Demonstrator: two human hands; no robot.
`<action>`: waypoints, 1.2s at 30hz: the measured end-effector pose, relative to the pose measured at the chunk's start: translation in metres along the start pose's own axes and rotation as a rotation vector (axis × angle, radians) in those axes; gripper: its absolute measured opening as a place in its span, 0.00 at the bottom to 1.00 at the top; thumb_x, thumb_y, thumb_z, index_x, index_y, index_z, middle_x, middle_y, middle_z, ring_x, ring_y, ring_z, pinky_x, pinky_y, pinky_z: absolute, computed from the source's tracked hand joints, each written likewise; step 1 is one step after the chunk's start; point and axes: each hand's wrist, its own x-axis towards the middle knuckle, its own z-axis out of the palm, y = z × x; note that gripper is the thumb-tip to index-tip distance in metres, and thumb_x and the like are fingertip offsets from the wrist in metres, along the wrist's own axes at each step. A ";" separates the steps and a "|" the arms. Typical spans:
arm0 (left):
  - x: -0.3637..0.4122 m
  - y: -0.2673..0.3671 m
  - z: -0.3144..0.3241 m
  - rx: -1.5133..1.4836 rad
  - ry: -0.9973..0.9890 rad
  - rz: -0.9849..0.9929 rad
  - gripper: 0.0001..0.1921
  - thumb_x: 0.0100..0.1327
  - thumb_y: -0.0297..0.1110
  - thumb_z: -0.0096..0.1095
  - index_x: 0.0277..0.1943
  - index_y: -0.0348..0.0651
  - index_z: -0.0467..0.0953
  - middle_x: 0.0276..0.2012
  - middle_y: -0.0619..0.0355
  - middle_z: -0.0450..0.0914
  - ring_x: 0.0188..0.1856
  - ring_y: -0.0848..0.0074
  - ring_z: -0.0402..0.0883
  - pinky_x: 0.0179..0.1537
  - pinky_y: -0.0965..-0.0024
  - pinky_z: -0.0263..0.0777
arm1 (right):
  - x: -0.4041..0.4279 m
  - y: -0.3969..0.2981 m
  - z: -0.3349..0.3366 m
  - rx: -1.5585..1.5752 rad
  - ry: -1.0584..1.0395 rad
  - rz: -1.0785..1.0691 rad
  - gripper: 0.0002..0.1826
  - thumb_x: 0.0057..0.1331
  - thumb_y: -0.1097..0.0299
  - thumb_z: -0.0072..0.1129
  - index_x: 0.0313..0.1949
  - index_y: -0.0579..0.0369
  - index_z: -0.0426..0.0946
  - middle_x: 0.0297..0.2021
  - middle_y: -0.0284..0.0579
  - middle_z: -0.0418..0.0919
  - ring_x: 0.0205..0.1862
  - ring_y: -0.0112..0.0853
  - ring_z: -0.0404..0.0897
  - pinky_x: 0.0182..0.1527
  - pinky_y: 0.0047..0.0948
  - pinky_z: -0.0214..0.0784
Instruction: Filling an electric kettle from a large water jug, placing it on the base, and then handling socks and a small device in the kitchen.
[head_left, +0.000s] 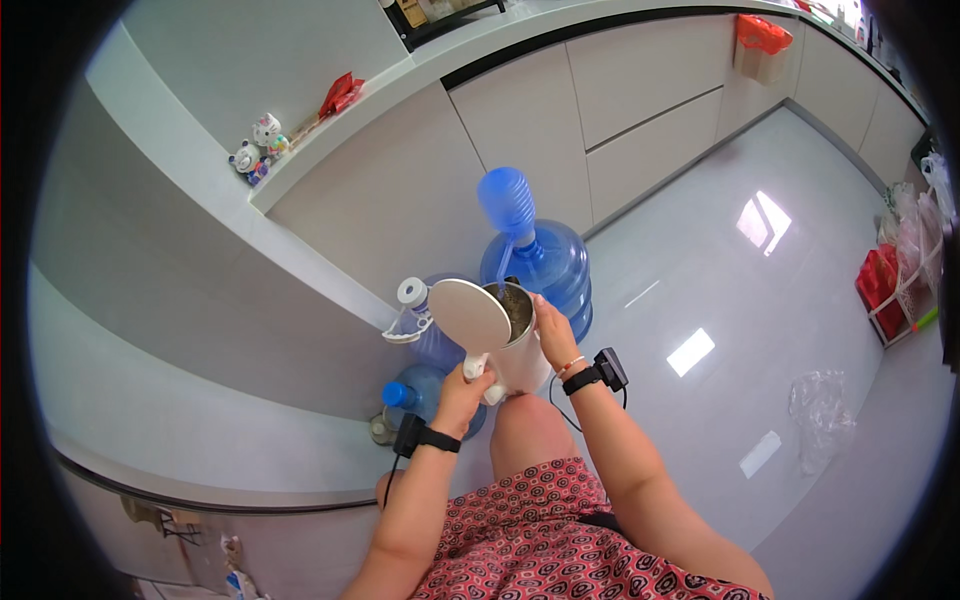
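Note:
A white electric kettle (517, 371) with its round lid (469, 313) raised is held over my raised knee. My left hand (459, 401) grips its handle, and my right hand (555, 334) supports the opposite wall near the rim. The metal inside is partly visible; the water level is hard to tell. Just past the kettle stands a large blue water bottle (559, 262) topped by a manual water pump (508, 201) with a ribbed blue bulb. The pump's spout (505, 264) points down into the kettle's mouth.
Other plastic water bottles, one with a white cap (412, 291) and one with a blue cap (397, 394), stand left by the wall. Cabinets (517, 112) rise behind. A clear plastic bag (821, 420) lies on the floor at right, near a rack (904, 300) of bags.

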 end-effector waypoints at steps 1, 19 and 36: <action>0.000 -0.007 0.004 -0.001 0.003 -0.003 0.12 0.64 0.34 0.66 0.46 0.37 0.79 0.39 0.59 0.81 0.38 0.80 0.78 0.39 0.73 0.72 | 0.000 -0.001 0.001 0.000 -0.003 0.003 0.33 0.77 0.43 0.35 0.60 0.62 0.74 0.57 0.57 0.77 0.62 0.44 0.74 0.64 0.35 0.61; 0.032 -0.041 0.025 -0.425 0.482 0.136 0.43 0.68 0.76 0.24 0.31 0.41 0.75 0.21 0.64 0.69 0.22 0.80 0.66 0.29 0.76 0.63 | 0.008 0.006 0.006 0.200 -0.047 -0.053 0.31 0.78 0.48 0.37 0.60 0.64 0.74 0.58 0.52 0.77 0.61 0.35 0.73 0.64 0.31 0.60; 0.036 -0.032 0.026 -0.558 0.485 0.080 0.42 0.70 0.73 0.26 0.30 0.40 0.76 0.20 0.63 0.69 0.22 0.79 0.67 0.29 0.76 0.62 | 0.096 -0.043 -0.026 -0.427 0.171 -0.257 0.39 0.59 0.51 0.69 0.60 0.68 0.68 0.61 0.64 0.71 0.61 0.47 0.73 0.61 0.37 0.66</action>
